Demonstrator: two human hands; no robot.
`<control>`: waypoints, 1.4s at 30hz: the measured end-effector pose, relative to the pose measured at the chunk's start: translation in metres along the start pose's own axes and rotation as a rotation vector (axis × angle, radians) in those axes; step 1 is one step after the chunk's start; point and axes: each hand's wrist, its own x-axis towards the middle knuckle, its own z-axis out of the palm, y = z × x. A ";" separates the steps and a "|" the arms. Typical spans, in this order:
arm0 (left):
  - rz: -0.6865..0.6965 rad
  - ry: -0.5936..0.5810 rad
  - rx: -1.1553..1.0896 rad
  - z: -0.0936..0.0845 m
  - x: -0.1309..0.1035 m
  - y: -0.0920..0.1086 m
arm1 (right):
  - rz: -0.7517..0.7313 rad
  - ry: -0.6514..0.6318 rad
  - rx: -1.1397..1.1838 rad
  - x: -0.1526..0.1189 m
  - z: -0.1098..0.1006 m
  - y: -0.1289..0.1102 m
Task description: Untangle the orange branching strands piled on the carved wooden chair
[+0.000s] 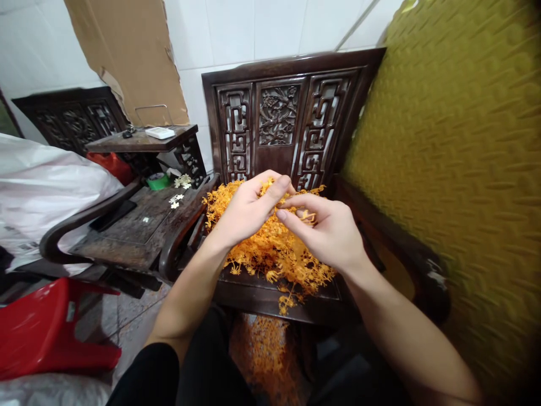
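A large heap of small orange branching pieces (pixel 270 248), plastic-looking and joined in sprigs, lies on the seat of a dark carved wooden chair (pixel 276 152). Above the heap, my left hand (pixel 257 203) is closed, thumb against curled fingers, with orange bits showing between them. My right hand (pixel 327 228) meets it from the right, its thumb and fingers pinched together. Orange strands stick out by the right fingers. Both sets of fingertips nearly touch, and the exact shape of what they hold is partly hidden.
More orange pieces (pixel 266 349) are scattered on the floor between my legs. A yellow textured mat (pixel 448 146) stands close on the right. To the left are a second wooden chair (pixel 131 231) with green tape (pixel 158 181), a white bag (pixel 46 192) and a red stool (pixel 38 332).
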 end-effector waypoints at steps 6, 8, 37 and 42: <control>-0.055 -0.020 -0.077 0.005 0.001 -0.005 | 0.022 0.083 0.063 0.001 -0.002 0.002; -0.071 -0.003 -0.094 0.005 0.001 -0.007 | 0.051 0.076 0.097 0.000 -0.004 0.003; -0.271 0.017 -0.556 -0.027 0.020 -0.020 | 0.177 -0.054 -0.021 0.004 -0.042 0.005; -0.257 -0.007 -0.476 -0.030 0.011 -0.014 | 0.227 -0.063 -0.213 0.012 -0.047 0.021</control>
